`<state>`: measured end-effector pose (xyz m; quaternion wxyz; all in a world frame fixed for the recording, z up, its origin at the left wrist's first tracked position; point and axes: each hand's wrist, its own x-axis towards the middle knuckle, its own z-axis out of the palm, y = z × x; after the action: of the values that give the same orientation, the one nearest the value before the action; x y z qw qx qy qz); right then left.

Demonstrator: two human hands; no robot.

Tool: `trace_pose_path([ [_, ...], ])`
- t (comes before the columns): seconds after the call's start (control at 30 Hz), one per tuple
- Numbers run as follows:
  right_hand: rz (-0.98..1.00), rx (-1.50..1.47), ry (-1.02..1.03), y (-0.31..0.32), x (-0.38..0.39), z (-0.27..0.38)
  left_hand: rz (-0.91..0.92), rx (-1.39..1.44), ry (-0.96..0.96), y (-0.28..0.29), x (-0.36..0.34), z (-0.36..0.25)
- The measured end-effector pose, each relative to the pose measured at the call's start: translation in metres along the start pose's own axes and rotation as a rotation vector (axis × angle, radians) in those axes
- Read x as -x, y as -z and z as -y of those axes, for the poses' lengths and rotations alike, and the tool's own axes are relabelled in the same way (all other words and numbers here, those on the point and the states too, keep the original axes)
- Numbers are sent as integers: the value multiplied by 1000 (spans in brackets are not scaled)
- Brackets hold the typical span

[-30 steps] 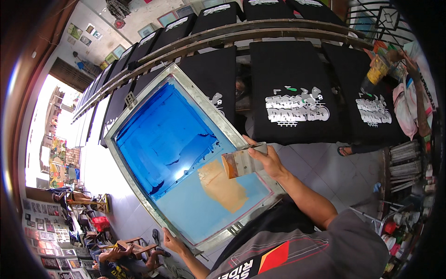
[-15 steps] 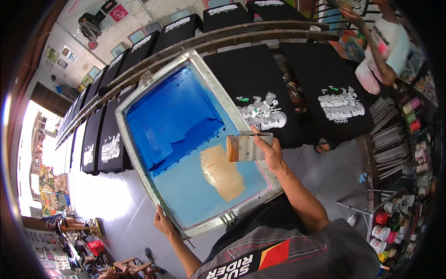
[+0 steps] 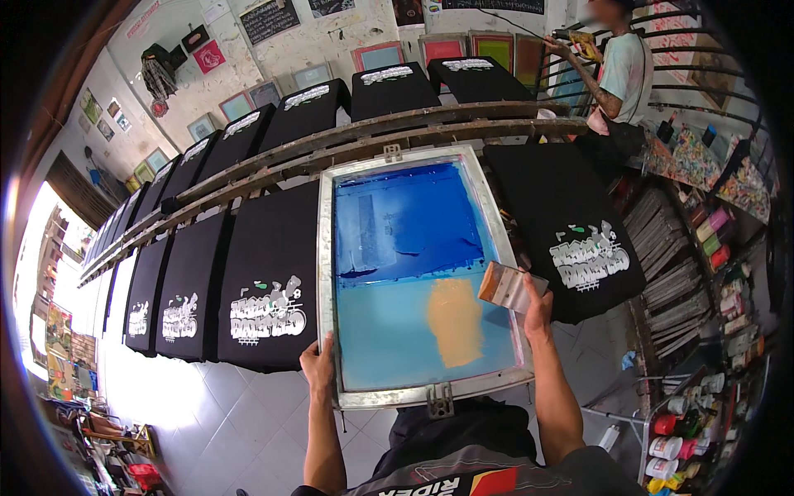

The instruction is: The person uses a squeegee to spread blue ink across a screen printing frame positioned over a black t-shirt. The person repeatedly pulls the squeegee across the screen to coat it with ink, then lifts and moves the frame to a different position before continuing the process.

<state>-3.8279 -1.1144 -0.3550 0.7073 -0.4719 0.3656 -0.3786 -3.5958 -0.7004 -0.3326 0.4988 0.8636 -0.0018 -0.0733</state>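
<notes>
The left grip (image 3: 318, 364) is closed on the lower left rail of a metal-framed screen (image 3: 327, 248), its fingers partly hidden. The right grip (image 3: 538, 307) is closed around a squeegee (image 3: 506, 287) with an orange-brown edge, over the screen's right side; whether it also bears on the rail is hard to tell. Deep blue (image 3: 413, 211) covers the upper mesh, and a tan patch (image 3: 456, 322) lies below. Black cloths (image 3: 269, 248) with white prints flank the screen.
</notes>
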Motion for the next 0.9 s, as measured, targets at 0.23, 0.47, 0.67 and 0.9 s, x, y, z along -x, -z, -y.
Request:
trace_pose_path([
  [0.23, -65, 121, 16, 0, -45, 16, 73, 24, 61, -35, -23, -22],
  [0.47, -113, 21, -33, -18, -63, 27, 78, -108, 36, -44, -39, -47],
  [0.67, -63, -9, -121, 1, -74, 5, 145, -190, 42, -48, -51, -39],
  [0.9, -125, 141, -77, -13, -76, 3, 155, 63, 171, -62, -44, -31],
])
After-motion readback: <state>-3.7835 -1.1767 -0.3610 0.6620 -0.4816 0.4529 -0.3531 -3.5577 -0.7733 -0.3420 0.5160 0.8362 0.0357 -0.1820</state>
